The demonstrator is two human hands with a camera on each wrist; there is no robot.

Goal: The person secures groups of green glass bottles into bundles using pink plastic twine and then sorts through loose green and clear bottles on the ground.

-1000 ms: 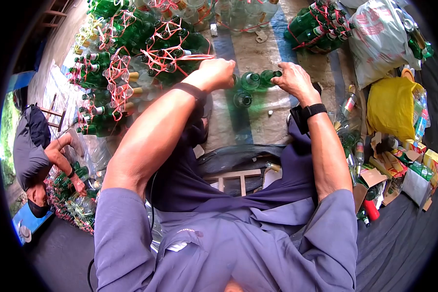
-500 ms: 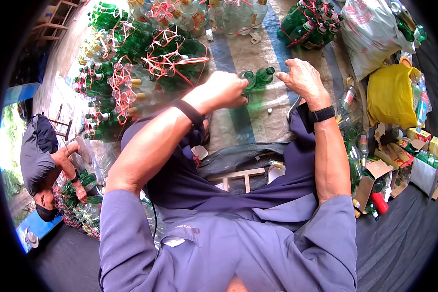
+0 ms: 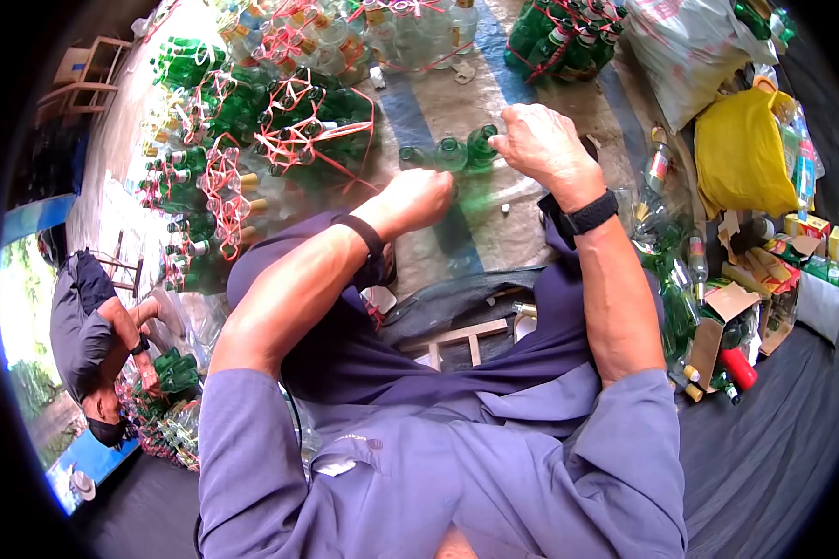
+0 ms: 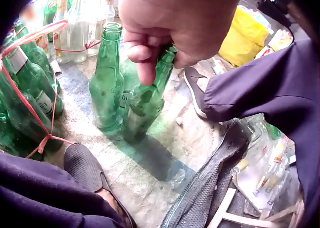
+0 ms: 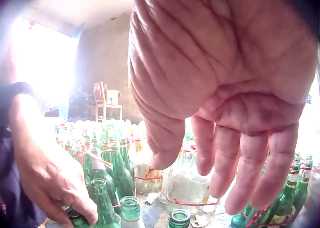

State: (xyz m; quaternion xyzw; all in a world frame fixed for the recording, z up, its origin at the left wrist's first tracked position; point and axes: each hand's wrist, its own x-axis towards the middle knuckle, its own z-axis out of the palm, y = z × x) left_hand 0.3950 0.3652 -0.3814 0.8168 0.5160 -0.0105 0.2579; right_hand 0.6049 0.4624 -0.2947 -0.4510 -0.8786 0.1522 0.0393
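My left hand (image 3: 418,200) holds a green glass bottle (image 4: 142,113) by its neck; the left wrist view shows that bottle standing tilted on the ground sheet. Beside it is another upright green bottle (image 4: 106,83), with a further one partly hidden behind. In the head view, a short row of open-topped green bottles (image 3: 450,155) stands just beyond the left hand. My right hand (image 3: 552,149) hovers near the rightmost bottle (image 3: 482,149) of that row. Its fingers (image 5: 247,163) hang extended and hold nothing in the right wrist view.
Bundles of green bottles (image 3: 322,116) tied with pink string crowd the left. Another tied bundle (image 3: 569,42) stands at the back right. A white sack (image 3: 690,56), a yellow bag (image 3: 746,154) and cardboard boxes (image 3: 718,326) lie right. Another person (image 3: 84,317) bends over bottles at far left.
My left hand has left the bottle at the row's left end, come toward my body and gripped the front bottle. The right hand has come off the rightmost bottle. The head view has shifted.
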